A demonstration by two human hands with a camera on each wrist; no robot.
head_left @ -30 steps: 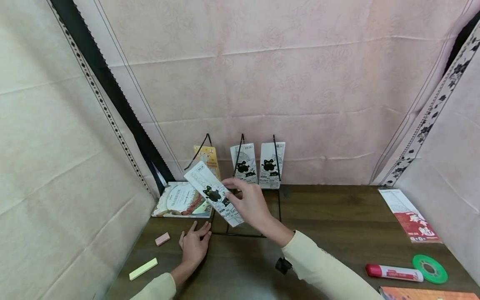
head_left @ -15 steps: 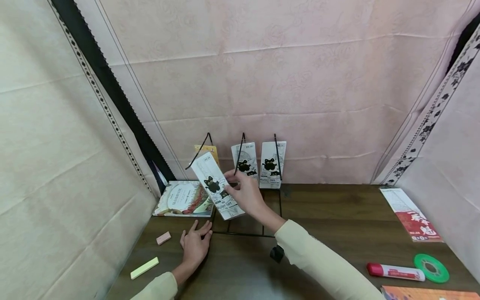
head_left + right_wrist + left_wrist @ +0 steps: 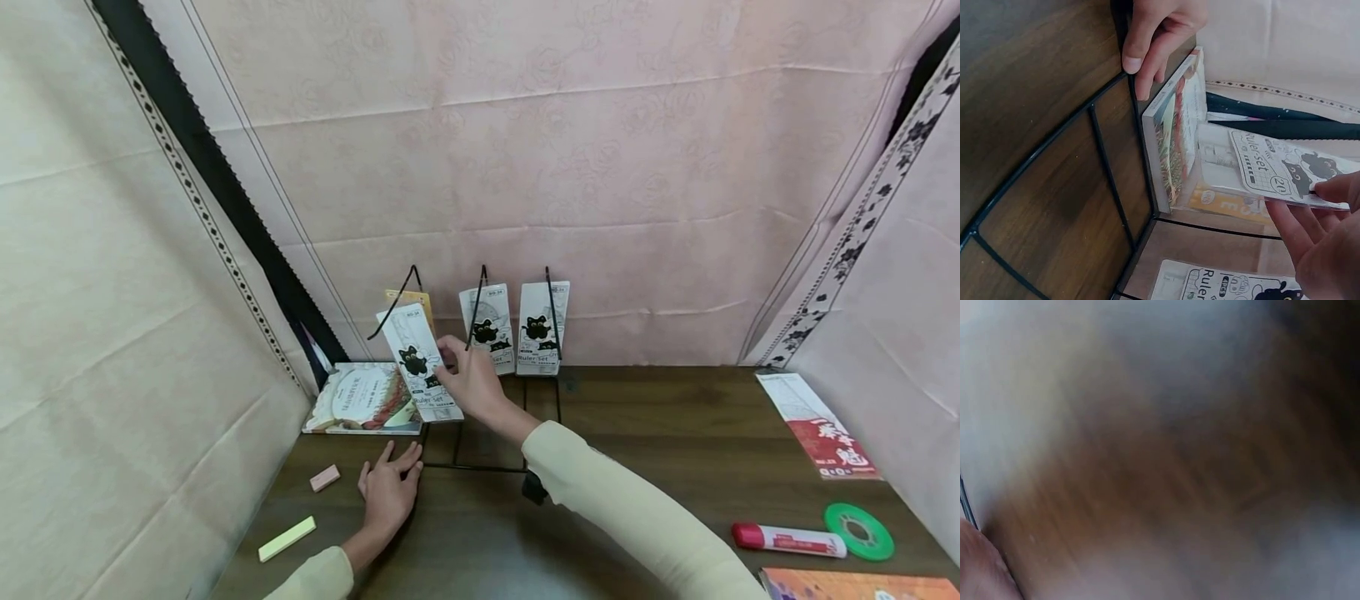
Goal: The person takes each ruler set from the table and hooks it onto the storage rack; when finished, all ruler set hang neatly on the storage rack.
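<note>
My right hand (image 3: 474,385) pinches a ruler set (image 3: 420,362) by its right edge, thumb on the front and fingers behind. The white packet with a black cat print leans slightly left at the left slot of a black wire rack (image 3: 480,469). Behind it shows the top of a yellow packet (image 3: 422,302). Two similar ruler sets, one in the middle (image 3: 491,332) and one at the right (image 3: 536,333), stand upright in the rack. My left hand (image 3: 390,493) touches the rack's front left corner with its fingertips; the left wrist view is mostly blurred.
Left of the rack lies a book (image 3: 363,400). A pink eraser (image 3: 325,477) and a pale yellow stick (image 3: 287,538) lie at the left. On the right are a red-and-white packet (image 3: 821,429), a glue stick (image 3: 791,540), a green ring (image 3: 860,531) and an orange book (image 3: 855,585).
My right hand has carried the ruler set up and left toward the rack's left slot, turning it more upright. It now covers more of the yellow packet. The left hand stays put.
</note>
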